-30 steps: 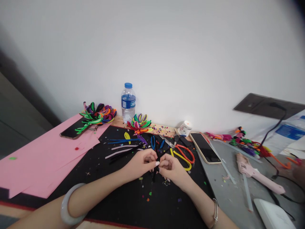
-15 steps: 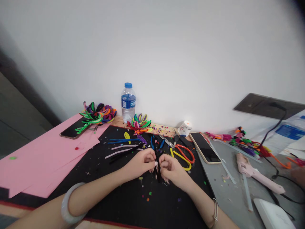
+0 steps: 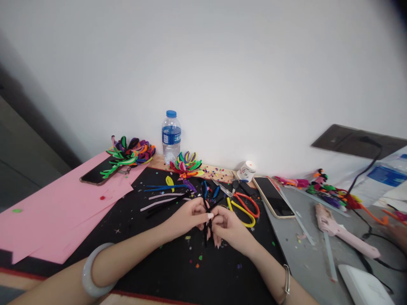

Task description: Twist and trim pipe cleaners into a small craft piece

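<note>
Black pipe cleaners (image 3: 206, 239) cross each other between my fingertips, over the black mat (image 3: 152, 271). My left hand (image 3: 192, 215) pinches them from the left, its thumb laid near the crossing. From the right, my right hand (image 3: 229, 226) grips the same pipe cleaners with curled fingers. Both hands almost meet, and part of the strands is hidden behind the fingers. Left of my left hand lie loose pipe cleaners: blue (image 3: 165, 187), pale lilac (image 3: 159, 206) and black. Scissors (image 3: 246, 203) with red and yellow handles lie open just beyond my right hand.
A water bottle (image 3: 171, 137) stands by the wall, near bundles of coloured pipe-cleaner loops (image 3: 132, 152). Pink paper sheets (image 3: 63, 203) cover the left side. On the right are a phone (image 3: 274, 198), a pink glue gun (image 3: 345, 233) with a cable, and a person's hand at the edge.
The black pipe cleaners have gone from nearly parallel and upright to a clear cross at my fingertips. My left thumb has shifted slightly right; both hands otherwise stay in place.
</note>
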`<action>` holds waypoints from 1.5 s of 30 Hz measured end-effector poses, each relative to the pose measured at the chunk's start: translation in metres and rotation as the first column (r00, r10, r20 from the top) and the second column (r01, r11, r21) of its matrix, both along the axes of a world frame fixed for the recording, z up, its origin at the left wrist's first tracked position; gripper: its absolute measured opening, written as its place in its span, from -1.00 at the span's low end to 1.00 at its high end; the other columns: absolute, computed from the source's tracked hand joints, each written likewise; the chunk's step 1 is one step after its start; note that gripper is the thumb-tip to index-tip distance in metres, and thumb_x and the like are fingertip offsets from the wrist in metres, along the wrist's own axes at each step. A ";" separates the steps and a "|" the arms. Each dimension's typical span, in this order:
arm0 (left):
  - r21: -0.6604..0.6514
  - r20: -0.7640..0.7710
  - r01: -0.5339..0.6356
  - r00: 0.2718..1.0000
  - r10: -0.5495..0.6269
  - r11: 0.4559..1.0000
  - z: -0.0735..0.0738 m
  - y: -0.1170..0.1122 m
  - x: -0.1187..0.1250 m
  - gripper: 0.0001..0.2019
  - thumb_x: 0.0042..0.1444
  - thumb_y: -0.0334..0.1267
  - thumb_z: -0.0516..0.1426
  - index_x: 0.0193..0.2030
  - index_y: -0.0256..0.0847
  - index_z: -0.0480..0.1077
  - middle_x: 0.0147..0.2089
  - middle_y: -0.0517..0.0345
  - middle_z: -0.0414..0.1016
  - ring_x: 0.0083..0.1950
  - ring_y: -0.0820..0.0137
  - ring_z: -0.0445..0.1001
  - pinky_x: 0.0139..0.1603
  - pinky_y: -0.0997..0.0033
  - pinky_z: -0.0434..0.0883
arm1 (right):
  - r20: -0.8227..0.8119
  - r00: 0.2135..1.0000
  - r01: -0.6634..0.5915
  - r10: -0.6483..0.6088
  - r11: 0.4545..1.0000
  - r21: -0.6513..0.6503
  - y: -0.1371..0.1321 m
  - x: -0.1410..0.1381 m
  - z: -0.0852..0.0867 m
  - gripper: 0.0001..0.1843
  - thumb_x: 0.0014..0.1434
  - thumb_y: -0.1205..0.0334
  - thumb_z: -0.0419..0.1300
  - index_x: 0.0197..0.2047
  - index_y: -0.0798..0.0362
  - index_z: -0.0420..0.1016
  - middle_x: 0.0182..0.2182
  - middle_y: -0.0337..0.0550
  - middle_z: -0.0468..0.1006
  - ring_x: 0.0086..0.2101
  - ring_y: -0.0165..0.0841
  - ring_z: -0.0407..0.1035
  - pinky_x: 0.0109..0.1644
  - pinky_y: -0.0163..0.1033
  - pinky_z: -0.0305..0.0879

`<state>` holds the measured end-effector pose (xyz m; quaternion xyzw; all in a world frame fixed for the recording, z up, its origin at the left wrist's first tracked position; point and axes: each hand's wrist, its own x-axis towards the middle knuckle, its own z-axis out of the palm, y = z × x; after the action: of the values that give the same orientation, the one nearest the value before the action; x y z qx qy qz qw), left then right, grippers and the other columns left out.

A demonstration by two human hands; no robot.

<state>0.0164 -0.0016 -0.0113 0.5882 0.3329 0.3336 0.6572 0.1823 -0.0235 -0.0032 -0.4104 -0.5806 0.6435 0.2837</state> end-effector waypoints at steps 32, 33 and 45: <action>-0.499 0.282 0.102 0.958 0.050 0.861 0.012 0.004 -0.011 -0.81 -0.06 -0.24 0.23 -0.42 -0.33 0.36 -0.46 0.11 0.51 -0.45 0.45 0.51 -0.47 0.57 0.41 | -0.031 0.997 0.063 -0.066 0.996 -0.064 0.002 0.002 0.006 -0.87 0.00 0.26 0.14 -0.37 0.09 0.25 -0.69 -0.38 0.37 -0.76 -0.61 -0.02 -0.71 -0.45 -0.20; -0.502 0.280 0.096 0.958 0.056 0.860 0.012 0.004 -0.012 -0.80 -0.08 -0.24 0.24 -0.43 -0.33 0.36 -0.47 0.13 0.50 -0.46 0.46 0.51 -0.49 0.58 0.41 | -0.033 0.998 0.059 -0.061 0.996 -0.069 0.003 0.003 0.005 -0.86 0.00 0.25 0.15 -0.37 0.09 0.27 -0.69 -0.36 0.39 -0.76 -0.61 -0.02 -0.71 -0.45 -0.20; -0.590 0.306 0.077 0.942 0.135 0.804 0.009 0.006 -0.010 -0.83 0.00 -0.22 0.18 -0.38 -0.33 0.39 -0.48 0.15 0.46 -0.49 0.50 0.46 -0.40 0.52 0.41 | -0.210 0.956 0.179 -0.205 0.974 -0.137 0.007 0.008 0.002 -0.79 0.00 0.14 0.22 -0.38 0.12 0.38 -0.63 -0.27 0.46 -0.75 -0.60 0.12 -0.73 -0.48 -0.03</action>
<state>0.0062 0.0049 -0.0023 0.2825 0.3135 0.3172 0.8493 0.1908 -0.0163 -0.0014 -0.4059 -0.4639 0.6874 0.3841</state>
